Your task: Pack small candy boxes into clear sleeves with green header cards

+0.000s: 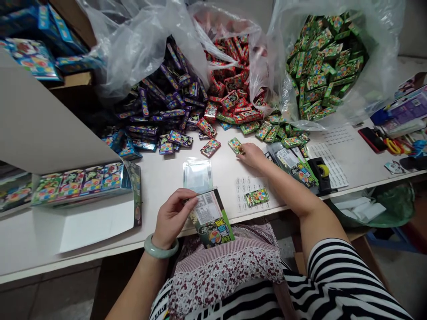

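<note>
My left hand [176, 213] pinches the top edge of a printed packaging bag [213, 222] with a white label, held over the table's front edge. Farther out, my right hand [251, 155] has its fingers on a small green box [235, 145] lying on the white table. Beside that box lies a small red box [210, 147]. A clear plastic sleeve [197, 174] lies just beyond the bag. Between my arms, a green packet [256, 197] rests on a sheet of round stickers [243, 183].
Plastic bags spill purple boxes [173, 111], red boxes [233, 100] and green boxes [320, 75] along the back. An open display carton [96, 222] stands at left. More printed bags [293, 162] and a black tape dispenser [319, 175] lie right of my right arm.
</note>
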`<control>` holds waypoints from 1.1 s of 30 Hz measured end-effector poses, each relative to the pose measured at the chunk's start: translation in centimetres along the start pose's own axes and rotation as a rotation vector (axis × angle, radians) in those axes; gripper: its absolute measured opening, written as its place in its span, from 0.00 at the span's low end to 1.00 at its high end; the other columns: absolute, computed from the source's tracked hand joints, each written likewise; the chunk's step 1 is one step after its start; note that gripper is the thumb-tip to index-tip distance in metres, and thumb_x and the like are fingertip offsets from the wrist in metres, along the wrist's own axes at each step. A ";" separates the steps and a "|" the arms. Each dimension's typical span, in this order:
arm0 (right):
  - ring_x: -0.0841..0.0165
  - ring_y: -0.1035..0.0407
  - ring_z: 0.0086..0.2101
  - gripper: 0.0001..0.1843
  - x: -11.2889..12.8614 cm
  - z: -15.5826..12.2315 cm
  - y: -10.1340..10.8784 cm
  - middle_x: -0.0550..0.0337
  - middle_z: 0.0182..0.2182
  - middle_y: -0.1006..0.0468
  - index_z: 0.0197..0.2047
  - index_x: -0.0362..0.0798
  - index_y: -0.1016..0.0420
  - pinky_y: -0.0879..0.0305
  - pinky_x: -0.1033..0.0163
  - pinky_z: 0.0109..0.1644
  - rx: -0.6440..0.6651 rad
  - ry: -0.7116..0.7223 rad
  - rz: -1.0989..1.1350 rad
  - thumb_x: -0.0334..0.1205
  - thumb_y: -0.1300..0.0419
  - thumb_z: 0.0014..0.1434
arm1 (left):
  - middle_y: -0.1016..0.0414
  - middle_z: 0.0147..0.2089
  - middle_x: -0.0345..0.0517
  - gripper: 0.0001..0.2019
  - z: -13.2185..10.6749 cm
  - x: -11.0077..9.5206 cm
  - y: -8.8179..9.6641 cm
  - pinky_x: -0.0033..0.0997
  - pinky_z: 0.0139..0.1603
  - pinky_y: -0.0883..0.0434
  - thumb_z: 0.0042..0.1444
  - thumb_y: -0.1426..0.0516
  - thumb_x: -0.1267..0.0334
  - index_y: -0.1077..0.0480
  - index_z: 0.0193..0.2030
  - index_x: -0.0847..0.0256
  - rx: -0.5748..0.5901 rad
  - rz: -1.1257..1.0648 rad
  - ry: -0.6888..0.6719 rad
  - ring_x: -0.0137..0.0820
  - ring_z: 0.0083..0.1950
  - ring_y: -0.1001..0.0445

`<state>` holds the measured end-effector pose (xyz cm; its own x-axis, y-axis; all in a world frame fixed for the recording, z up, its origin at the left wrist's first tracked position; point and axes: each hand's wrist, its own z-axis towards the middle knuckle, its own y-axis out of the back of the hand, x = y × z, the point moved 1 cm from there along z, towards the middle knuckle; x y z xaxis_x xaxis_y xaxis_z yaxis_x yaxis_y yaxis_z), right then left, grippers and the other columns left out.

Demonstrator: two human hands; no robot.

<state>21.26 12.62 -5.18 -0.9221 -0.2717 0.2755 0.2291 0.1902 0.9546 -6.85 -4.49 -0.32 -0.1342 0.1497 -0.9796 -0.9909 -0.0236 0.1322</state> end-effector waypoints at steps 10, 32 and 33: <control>0.47 0.39 0.56 0.41 2.1 0.2 0.5 0.36 0.56 0.33 0.61 0.40 0.36 0.38 0.47 0.58 0.027 -0.208 0.040 0.57 0.34 0.52 | 0.25 0.36 0.44 0.06 0.0 -0.3 -0.3 0.30 0.40 0.28 0.56 0.36 0.59 0.26 0.36 0.59 0.004 0.013 -0.003 0.31 0.40 0.26; 0.66 0.29 0.39 0.08 -0.9 -8.9 -0.3 0.53 0.40 0.22 0.41 0.46 0.18 0.37 0.63 0.46 0.119 -0.122 0.239 0.38 0.37 0.59 | 0.25 0.37 0.42 0.09 -0.4 0.9 -0.1 0.30 0.41 0.29 0.54 0.36 0.57 0.26 0.37 0.59 -0.053 0.054 0.055 0.30 0.39 0.27; 0.66 0.29 0.39 0.08 -0.6 -9.1 -0.6 0.53 0.40 0.22 0.40 0.46 0.18 0.37 0.63 0.46 0.114 -0.132 0.251 0.37 0.37 0.59 | 0.25 0.37 0.42 0.09 -0.3 0.7 -0.2 0.31 0.41 0.28 0.54 0.36 0.57 0.26 0.37 0.59 -0.047 0.060 0.056 0.30 0.39 0.27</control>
<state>24.53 4.04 -4.87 -0.8755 -0.0792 0.4766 0.4252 0.3422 0.8379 -6.71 -4.69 -1.12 -0.1917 0.0911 -0.9772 -0.9797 -0.0774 0.1850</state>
